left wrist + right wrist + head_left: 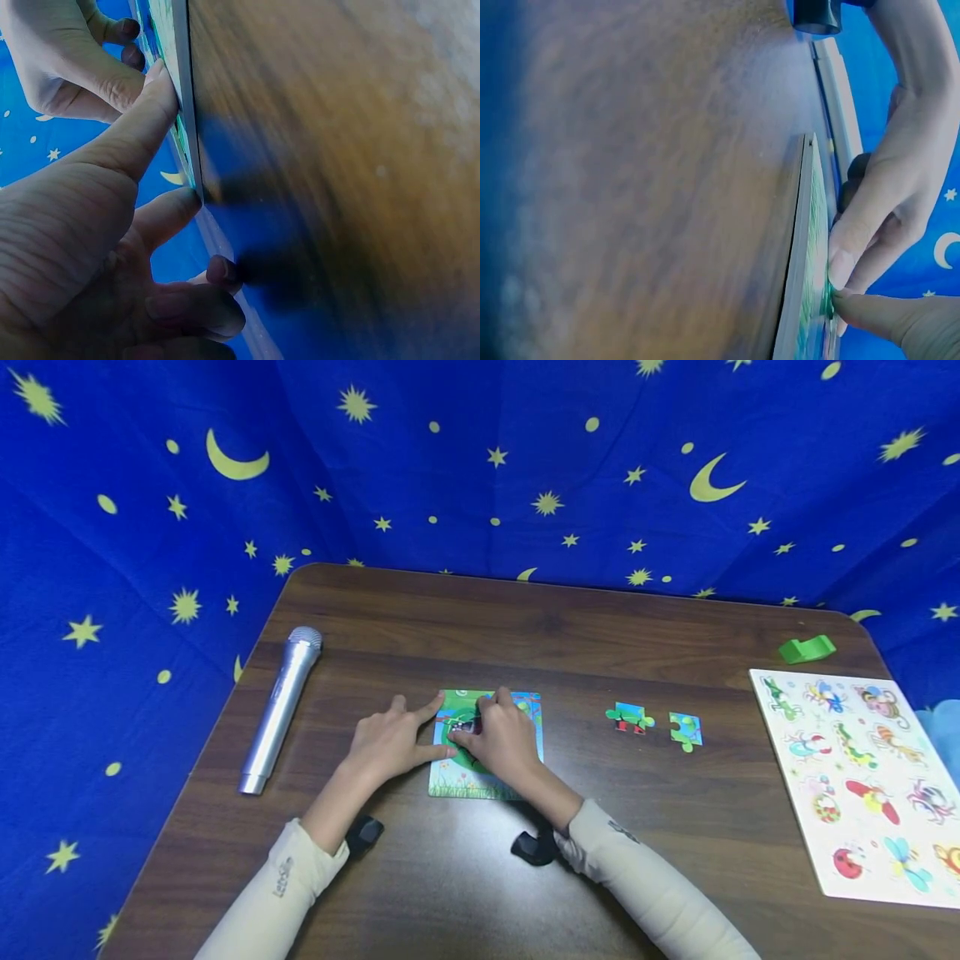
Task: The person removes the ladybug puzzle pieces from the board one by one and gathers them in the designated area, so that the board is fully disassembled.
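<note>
A small jigsaw puzzle board (480,787) with a green and blue picture lies on the table between the hands. My left hand (386,743) steadies it at the left: the thumb rests on the picture and the index finger touches the board's edge, both nearly straight. Over the picture, my right hand (510,735) has thumb and fingers bent around a puzzle piece, mostly hidden beneath them. In the right wrist view the right thumb (844,259) meets the board's face close to the left thumb. Two loose puzzle pieces, one with red marks (630,717) and one blue-green (686,730), lie to the right.
A silver microphone (281,710) lies at the left of the table (600,643). At the right are a white board with insect pictures (862,785) and a green curved object (807,649). A blue star-patterned cloth (465,468) hangs behind the table.
</note>
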### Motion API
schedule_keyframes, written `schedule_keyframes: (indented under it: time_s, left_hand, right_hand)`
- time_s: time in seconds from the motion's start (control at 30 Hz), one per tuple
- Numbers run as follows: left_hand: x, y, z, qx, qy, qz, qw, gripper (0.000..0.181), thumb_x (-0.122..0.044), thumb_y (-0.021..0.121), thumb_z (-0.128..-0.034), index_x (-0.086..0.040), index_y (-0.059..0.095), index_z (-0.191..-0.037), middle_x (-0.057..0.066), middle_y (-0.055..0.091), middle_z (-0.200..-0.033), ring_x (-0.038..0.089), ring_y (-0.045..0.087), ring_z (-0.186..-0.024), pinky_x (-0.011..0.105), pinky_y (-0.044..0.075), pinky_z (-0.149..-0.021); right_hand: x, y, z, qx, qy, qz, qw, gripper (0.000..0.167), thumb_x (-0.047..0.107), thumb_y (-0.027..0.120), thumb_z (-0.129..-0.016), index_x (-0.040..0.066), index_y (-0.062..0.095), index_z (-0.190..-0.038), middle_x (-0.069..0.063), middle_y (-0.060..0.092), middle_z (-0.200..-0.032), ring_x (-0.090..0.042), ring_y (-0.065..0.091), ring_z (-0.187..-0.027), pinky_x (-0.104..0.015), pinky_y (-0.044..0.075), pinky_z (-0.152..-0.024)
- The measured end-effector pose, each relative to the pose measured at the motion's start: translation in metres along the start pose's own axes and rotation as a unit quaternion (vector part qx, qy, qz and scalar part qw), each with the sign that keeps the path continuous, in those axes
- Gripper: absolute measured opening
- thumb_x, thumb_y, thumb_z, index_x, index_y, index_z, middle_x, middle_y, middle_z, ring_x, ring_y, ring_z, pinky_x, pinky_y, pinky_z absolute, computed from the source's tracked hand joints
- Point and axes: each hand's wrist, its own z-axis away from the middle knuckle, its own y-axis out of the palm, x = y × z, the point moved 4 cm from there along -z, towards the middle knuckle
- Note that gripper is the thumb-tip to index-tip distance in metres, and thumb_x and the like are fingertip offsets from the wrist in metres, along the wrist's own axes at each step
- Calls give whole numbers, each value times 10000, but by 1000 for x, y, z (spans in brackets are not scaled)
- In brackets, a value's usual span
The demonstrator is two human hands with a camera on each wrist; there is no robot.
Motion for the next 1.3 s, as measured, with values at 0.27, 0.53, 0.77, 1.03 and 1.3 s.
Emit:
schedule_keyframes:
  time_s: [0.27,0.53,0.77,1.03,1.3]
  left_hand:
    - [-1,-1,0,-9,5,19,10000,900,-720,636,-808,-317,323,-1550,334,514,-1318,208,457,-530,327,389,-466]
    - [-1,0,1,49,-8,68,10000,901,-723,630,-811,-313,321,-1551,351,476,-1373,228,487,-545,331,393,-480]
    - [-1,-1,1,76,45,122,9999,899,-707,640,-817,-293,329,-1552,381,425,-1421,230,484,-550,320,374,-476]
    - [0,-1,1,67,13,141,9999,909,-709,645,-811,-296,324,-1555,375,428,-1421,218,462,-549,316,358,-474]
    - [0,0,1,90,2,135,9999,913,-711,644,-811,-297,319,-1556,373,426,-1423,226,471,-560,324,367,-477]
  right_hand:
    - [-1,0,-2,24,92,-84,9999,596,377,852,-753,-67,706,-1122,-160,612,-964,-168,531,-614,-310,504,-548]
    - [-14,-11,3,188,137,-171,9996,646,344,859,-747,-43,660,-1224,-149,581,-1053,-237,594,-755,-398,552,-640]
    - [-39,-30,9,14,187,-340,9992,665,319,877,-735,-27,647,-1255,-138,568,-1070,-197,545,-676,-316,492,-577]
    - [-78,-55,14,-53,-53,-545,9985,645,285,862,-763,-38,631,-1272,-151,533,-1079,-185,481,-668,-286,388,-519]
    - [-116,-70,22,-74,327,-331,9989,622,273,849,-774,-32,630,-1269,-173,538,-1094,-254,551,-757,-370,448,-582]
